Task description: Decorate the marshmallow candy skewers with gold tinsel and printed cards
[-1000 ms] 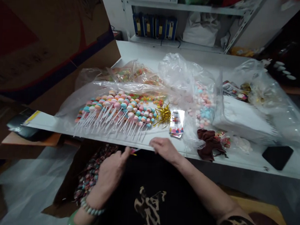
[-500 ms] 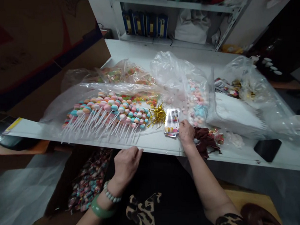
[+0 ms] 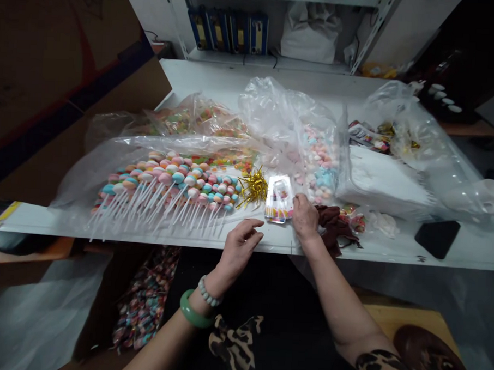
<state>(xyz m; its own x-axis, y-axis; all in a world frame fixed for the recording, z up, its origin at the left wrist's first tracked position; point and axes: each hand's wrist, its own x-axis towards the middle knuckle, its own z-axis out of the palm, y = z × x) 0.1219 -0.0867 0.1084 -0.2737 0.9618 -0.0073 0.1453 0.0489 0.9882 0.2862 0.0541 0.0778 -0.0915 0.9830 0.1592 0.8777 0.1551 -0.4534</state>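
Note:
A small stack of printed plastic bags [image 3: 278,200] lies near the table's front edge. My right hand [image 3: 305,217] is at the stack's right side, with curled fingers pinching the edge of a bag. Just in front of the table edge, my left hand [image 3: 242,242] hovers with thumb and fingers apart and nothing between them. Left of the stack sits a bunch of gold twist ties [image 3: 254,187]. Beyond it, a pile of pastel marshmallow sticks [image 3: 165,181] rests on clear plastic, white sticks pointing toward me.
Bags of colourful candy [image 3: 204,117] and marshmallows [image 3: 319,163] stand behind. To the right are a brown cloth [image 3: 331,227], a stack of white sheets [image 3: 382,177] in plastic and a black phone [image 3: 438,238]. A cardboard box [image 3: 124,92] towers at left; a box of wrapped sweets [image 3: 147,300] sits below.
My left hand has moved right and forward toward the bags, and its fingers have spread. The right hand stays at the stack, where the top bag looks different. The view has shifted slightly.

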